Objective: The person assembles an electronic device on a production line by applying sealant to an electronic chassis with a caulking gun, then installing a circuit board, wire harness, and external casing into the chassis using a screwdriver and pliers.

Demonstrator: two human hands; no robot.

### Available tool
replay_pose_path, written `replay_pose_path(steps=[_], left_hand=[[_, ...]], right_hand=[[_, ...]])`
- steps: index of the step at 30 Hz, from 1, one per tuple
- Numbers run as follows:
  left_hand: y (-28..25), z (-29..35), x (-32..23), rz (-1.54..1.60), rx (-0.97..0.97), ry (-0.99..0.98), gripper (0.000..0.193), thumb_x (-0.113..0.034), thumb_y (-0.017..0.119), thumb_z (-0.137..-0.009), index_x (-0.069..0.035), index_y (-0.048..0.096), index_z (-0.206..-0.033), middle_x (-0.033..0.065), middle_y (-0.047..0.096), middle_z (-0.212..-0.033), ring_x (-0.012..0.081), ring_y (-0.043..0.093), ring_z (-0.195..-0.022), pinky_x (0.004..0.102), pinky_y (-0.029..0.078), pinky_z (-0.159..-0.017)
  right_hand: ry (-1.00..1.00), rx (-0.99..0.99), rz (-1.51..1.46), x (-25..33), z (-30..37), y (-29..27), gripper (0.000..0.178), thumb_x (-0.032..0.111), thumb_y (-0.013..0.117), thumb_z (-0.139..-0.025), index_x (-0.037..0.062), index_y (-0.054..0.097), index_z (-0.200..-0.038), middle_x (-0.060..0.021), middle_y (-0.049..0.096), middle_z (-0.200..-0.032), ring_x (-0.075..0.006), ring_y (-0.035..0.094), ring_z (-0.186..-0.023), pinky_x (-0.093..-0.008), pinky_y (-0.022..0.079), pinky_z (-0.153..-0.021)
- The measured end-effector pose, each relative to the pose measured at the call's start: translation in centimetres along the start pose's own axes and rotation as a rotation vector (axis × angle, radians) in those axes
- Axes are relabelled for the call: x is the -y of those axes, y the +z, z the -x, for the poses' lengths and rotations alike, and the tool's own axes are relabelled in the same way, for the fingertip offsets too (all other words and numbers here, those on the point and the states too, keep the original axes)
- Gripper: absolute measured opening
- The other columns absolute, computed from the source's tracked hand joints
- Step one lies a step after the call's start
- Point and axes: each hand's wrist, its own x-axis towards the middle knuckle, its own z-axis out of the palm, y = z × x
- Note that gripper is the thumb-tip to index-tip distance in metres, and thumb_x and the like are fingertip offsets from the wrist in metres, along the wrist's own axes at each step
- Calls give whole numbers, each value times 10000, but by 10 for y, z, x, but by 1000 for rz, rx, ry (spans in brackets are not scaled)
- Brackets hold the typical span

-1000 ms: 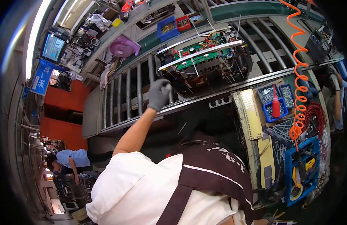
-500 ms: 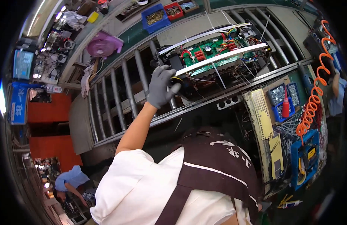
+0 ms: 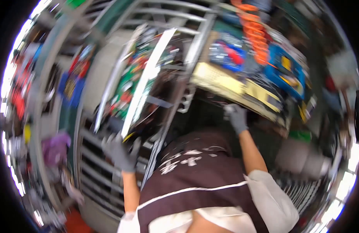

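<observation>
An electronics unit [image 3: 127, 87] with a green circuit board, red parts and wires lies between two long white rails on the roller conveyor. My left hand [image 3: 121, 153], in a grey glove, is at the unit's near end beside the white rail [image 3: 148, 77]. Its fingers and thumb are spread on either side of the rail's end. To the right, my right hand [image 3: 237, 117], also gloved in grey, is held out near the front edge of the side bench. Motion smears its fingertips, and whether they hold anything cannot be made out.
On the side bench lie a yellow perforated plate [image 3: 218, 79], blue bins [image 3: 227, 54] of small metal parts with a red bottle, and a blue tool tray [image 3: 288, 72]. An orange coiled hose [image 3: 255, 35] hangs above. Metal rollers [image 3: 98, 171] extend toward me; a purple fan [image 3: 56, 149] stands left.
My view has swung to the right, so the unit appears farther left and steeper. My right hand has come up into view near the bench. The left stays at the unit's end.
</observation>
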Motion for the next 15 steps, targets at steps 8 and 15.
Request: replay_pose_path(steps=[8,15], left_hand=[[10,29,17,68,-114,-46,477,-287,737,-758,25,555,-1070,182,528,-1060,377,477,-1051,498,347,-932],[19,45,32,278,-287,-94,415,-310,562,-875,50,564,-1081,185,545,-1090,331,491,-1040,445,369,-922]], right_hand=[[74,-767,-423,-69,-26,-177,161,181,504,-905,77,571,-803,-41,543,-634,-120,506,-487,-269,425,-424],[-130,-1138,-915,-139,-66,-435,355,412,508,-912,61,558,-907,-127,632,-832,-238,625,-710,-380,519,-614]])
